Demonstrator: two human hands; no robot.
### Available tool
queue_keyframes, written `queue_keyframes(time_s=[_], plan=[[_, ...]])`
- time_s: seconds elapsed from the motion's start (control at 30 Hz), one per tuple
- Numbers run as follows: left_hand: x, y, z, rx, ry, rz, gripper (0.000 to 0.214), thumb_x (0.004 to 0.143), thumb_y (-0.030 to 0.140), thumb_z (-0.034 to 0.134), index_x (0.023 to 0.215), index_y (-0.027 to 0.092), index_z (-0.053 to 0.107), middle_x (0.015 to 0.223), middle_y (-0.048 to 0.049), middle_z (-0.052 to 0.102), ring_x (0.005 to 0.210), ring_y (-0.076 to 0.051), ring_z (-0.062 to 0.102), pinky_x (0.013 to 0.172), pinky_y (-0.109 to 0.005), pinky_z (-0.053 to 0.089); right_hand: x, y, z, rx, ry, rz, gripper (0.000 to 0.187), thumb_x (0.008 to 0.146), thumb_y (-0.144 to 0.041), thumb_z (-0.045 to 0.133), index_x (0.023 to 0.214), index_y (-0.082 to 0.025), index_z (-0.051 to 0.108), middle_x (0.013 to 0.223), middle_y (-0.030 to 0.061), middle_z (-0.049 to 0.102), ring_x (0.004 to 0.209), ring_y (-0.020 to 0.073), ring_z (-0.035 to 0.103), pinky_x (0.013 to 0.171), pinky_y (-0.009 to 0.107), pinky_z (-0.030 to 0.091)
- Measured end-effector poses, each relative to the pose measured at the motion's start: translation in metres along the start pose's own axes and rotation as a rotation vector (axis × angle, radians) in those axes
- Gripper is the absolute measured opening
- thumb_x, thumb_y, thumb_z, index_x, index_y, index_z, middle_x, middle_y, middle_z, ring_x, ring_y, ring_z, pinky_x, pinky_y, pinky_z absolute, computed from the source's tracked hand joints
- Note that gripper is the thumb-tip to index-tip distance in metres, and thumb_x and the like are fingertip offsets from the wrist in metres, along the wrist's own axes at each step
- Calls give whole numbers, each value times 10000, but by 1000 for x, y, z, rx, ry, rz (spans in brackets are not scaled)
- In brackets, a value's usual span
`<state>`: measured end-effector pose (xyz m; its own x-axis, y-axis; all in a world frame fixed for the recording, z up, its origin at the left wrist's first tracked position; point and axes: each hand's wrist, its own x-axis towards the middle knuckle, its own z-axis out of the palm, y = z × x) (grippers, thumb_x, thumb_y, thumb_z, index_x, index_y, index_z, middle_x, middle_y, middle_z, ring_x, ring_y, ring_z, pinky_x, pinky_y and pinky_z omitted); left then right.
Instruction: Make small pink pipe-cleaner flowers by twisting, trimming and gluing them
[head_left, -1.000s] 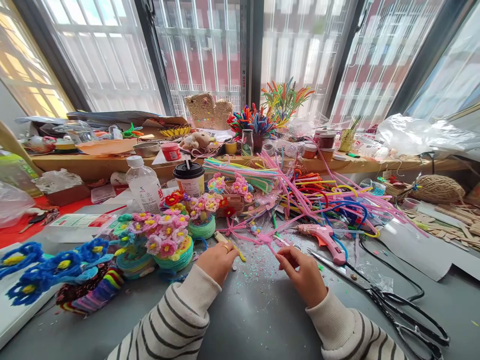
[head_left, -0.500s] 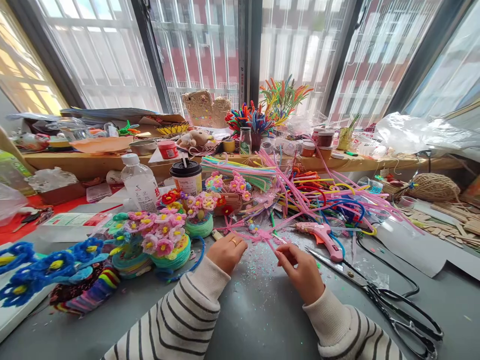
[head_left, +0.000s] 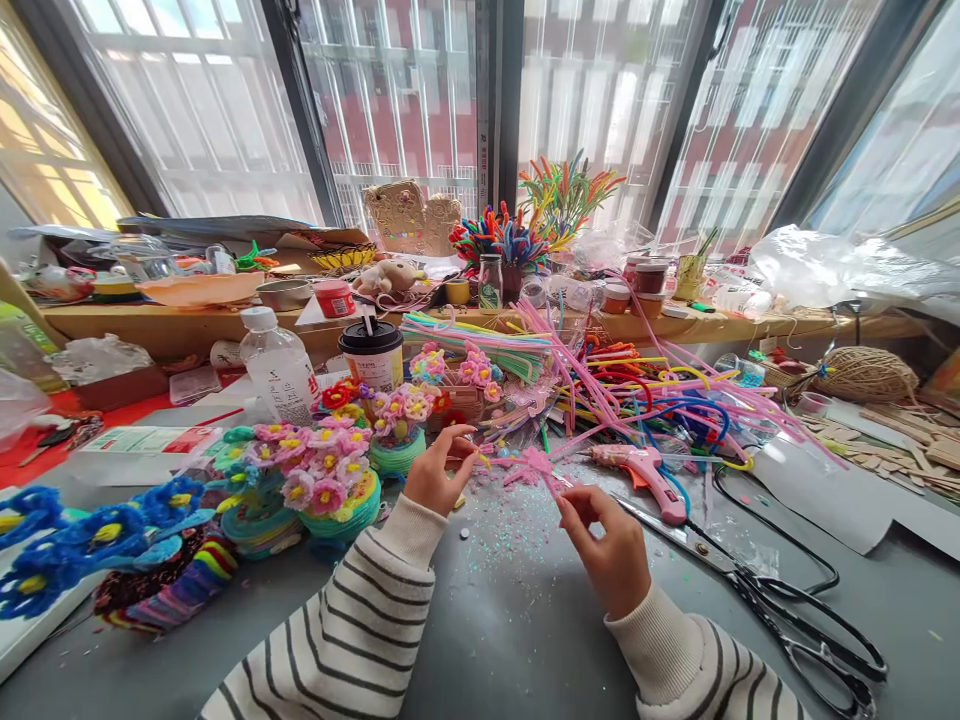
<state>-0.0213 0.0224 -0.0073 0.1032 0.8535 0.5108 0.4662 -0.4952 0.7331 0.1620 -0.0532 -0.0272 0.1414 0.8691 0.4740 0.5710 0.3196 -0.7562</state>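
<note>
My right hand [head_left: 606,545] pinches the stem of a pink pipe-cleaner flower [head_left: 536,468], which it holds just above the table at the centre. To its left, my left hand [head_left: 441,470] is raised with its fingers curved. A small yellow piece [head_left: 485,461], perhaps pipe cleaner, shows at the tips of its thumb and finger. Glitter [head_left: 517,535] is scattered on the grey table below both hands. A small white disc [head_left: 464,533] lies near my left wrist.
Pink pipe-cleaner flowers [head_left: 326,465] in a coiled pot stand left, near blue flowers [head_left: 112,530]. A bottle [head_left: 277,370] and lidded cup [head_left: 373,360] are behind. A pink glue gun [head_left: 649,480], scissors [head_left: 739,570] and loose pipe cleaners [head_left: 592,380] lie to the right.
My left hand has moved back from the pink flower, up and to the left, its fingers lifting. A yellow piece now shows at its fingertips. My right hand still holds the flower's stem.
</note>
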Motion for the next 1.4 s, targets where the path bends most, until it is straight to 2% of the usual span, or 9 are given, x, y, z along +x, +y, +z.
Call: queue_keyframes(time_s=[0.27,0.43,0.5,0.63,0.73,0.93,1.1,1.2,1.4], plan=[[20,-1,-5,-641,140,-378,358,534,246,614,814,149,412,645,4,571,625,-133,580,620,-313,484,7,9,1,384,72,218,200,776,-362,372,752,-172,430,544,-19,467,459,95,442,443,220,399],[11,5,-11,-631,283,-305,371,516,224,633,792,159,394,621,11,578,610,-128,575,616,-308,480,12,11,-3,449,77,284,274,726,-387,448,883,-163,431,628,-3,499,499,99,472,471,228,425],[9,8,-12,-645,305,-274,374,521,218,633,796,165,385,627,15,576,613,-128,577,618,-314,485,11,6,-4,541,-124,290,264,721,-382,458,858,-157,458,630,3,516,491,94,492,468,223,434],[9,11,-13,-727,310,-300,381,522,214,640,800,170,383,634,23,580,628,-129,584,644,-323,484,5,-7,2,881,-818,459,232,747,-383,411,775,-161,472,590,2,570,448,88,545,408,190,427],[10,11,-13,-788,292,-351,374,520,204,645,794,165,393,619,29,586,615,-121,587,651,-313,482,5,-9,16,922,-1027,604,243,735,-371,432,694,-138,488,693,53,613,601,108,599,522,205,464],[9,12,-12,-804,306,-366,350,516,185,645,773,156,408,612,24,587,593,-113,585,623,-291,494,26,3,32,731,-393,492,242,670,-391,510,650,-150,519,825,46,584,784,116,558,689,246,465],[8,9,-11,-793,281,-377,350,510,197,649,765,150,415,615,18,585,613,-122,587,617,-291,497,26,2,28,807,-576,521,239,710,-375,476,703,-142,528,726,39,592,647,114,578,577,247,484],[9,7,-12,-817,254,-410,358,504,192,656,768,148,420,620,21,589,583,-110,583,601,-273,494,24,1,28,818,-498,542,234,680,-353,531,663,-120,538,656,25,569,610,100,570,532,200,473],[9,7,-12,-920,194,-525,317,509,135,651,744,145,438,605,19,604,527,-95,582,557,-232,487,27,6,16,1468,-512,642,98,719,-247,516,710,-149,510,519,-74,413,315,-22,294,283,75,247]])
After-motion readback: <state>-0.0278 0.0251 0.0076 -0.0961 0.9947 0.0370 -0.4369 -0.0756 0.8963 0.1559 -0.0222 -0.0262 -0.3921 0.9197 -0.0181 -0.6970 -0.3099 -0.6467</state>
